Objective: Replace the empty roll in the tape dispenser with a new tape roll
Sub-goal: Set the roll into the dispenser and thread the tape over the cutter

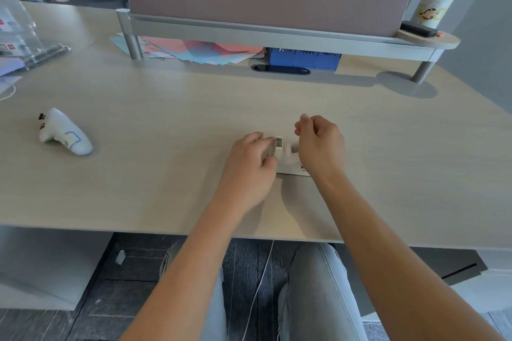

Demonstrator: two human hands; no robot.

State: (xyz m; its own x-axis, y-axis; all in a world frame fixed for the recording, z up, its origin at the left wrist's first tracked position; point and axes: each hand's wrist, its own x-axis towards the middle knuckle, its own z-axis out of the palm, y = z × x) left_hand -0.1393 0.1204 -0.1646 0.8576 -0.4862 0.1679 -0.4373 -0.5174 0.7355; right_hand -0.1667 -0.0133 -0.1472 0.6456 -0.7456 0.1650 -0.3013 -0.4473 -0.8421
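Observation:
A small white tape dispenser (pixel 286 159) rests on the light wooden desk (pixel 166 174), mostly hidden between my hands. My left hand (pixel 253 159) is curled around its left side, near the metal cutter end (pixel 278 142). My right hand (pixel 321 144) hovers just right of it with fingers bent inward and thumb and forefinger pinched together; I cannot tell whether anything is between them. A white card or package with red lettering (pixel 300 170) lies under the dispenser. No tape roll shows clearly.
A white controller (pixel 65 133) lies at the left. Coloured papers (pixel 199 50) and a blue box (pixel 304 59) sit under a raised shelf (pixel 277 33) at the back. A yellow-capped canister (pixel 435 4) stands on the shelf's right end. A clear acrylic holder (pixel 22 36) is far left.

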